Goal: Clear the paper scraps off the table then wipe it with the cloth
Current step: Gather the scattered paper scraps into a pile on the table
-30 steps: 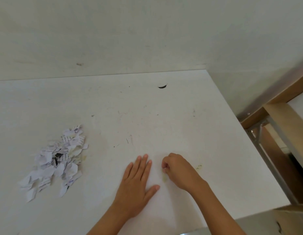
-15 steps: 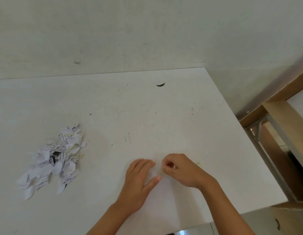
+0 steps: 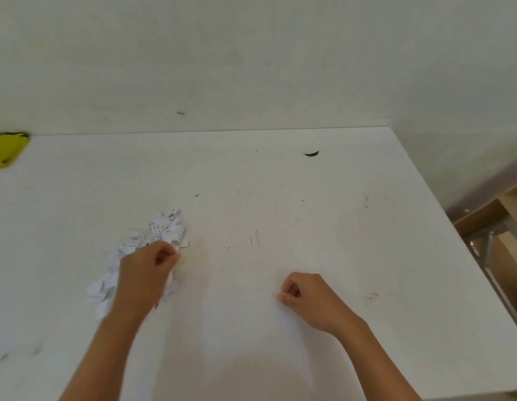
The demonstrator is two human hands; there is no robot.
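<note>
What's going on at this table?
A person is tidying a white table. Their left hand, fingers curled, is over a pile of paper scraps; whether it grips any is unclear. The right hand rests curled on the bare top, holding nothing visible. A yellow cloth lies untouched at the far left edge.

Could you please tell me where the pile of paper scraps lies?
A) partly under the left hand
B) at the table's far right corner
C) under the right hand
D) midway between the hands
A: the left hand covers part of the paper scraps; the right hand is apart.
</note>
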